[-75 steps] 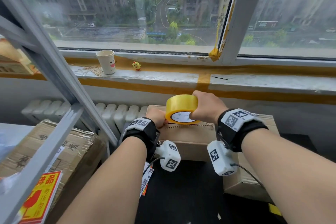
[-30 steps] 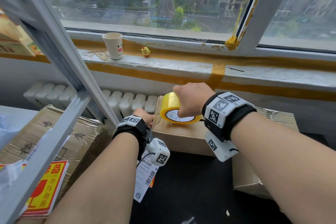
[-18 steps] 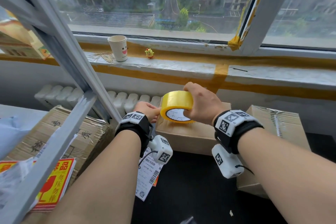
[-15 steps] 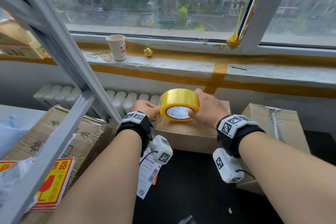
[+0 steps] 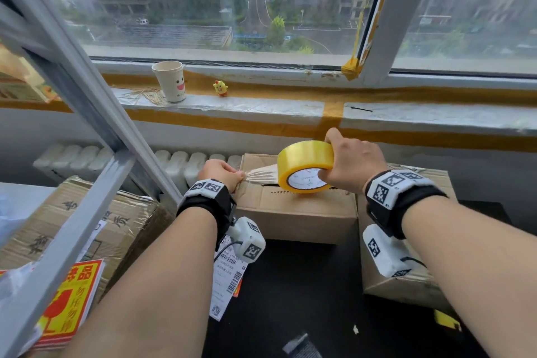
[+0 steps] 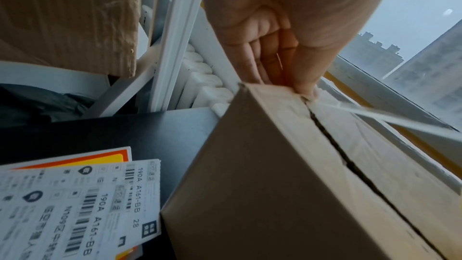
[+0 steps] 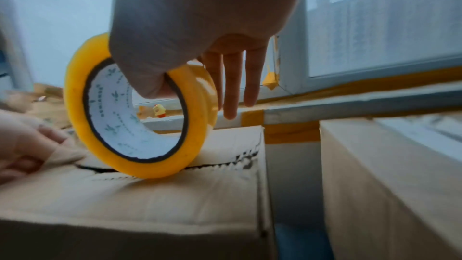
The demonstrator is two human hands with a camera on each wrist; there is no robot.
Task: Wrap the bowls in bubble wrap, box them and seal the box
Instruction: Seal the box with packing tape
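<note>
Tape roll [image 5: 305,166] now right of 0.5 s ago, strip stretched; right hand [image 5: 348,164] fingers grip roll, left hand [image 5: 222,173] fingers pinch tape end at box [image 5: 293,212] left edge.

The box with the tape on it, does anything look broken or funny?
Yes. The box has a ragged, torn-looking top seam that gapes a little, not yet covered by tape. The tape strip from the left hand to the roll in the right hand looks bunched and wrinkled, not flat.
</note>
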